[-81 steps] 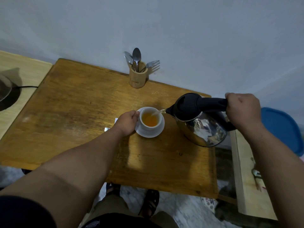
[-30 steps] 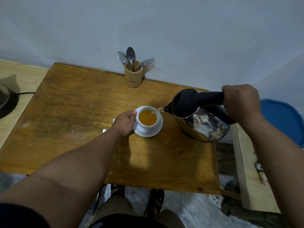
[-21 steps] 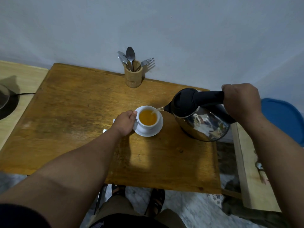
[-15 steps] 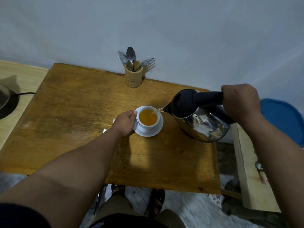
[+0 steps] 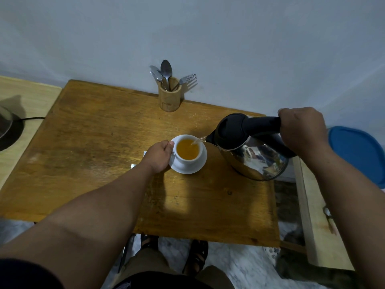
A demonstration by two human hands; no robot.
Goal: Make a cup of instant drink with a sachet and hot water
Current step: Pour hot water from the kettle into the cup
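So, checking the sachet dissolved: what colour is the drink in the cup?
Orange-amber drink, clearest in the head view.

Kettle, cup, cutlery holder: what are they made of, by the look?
Kettle: polished metal body, likely stainless steel, since it mirrors the room; lid and handle matte black, probably plastic.
Cup: glossy white, looks like glazed ceramic; the saucer under it matches.
Cutlery holder: pale tan cylinder with a thick wall, probably bamboo or wood; the grain is too faint to tell which.
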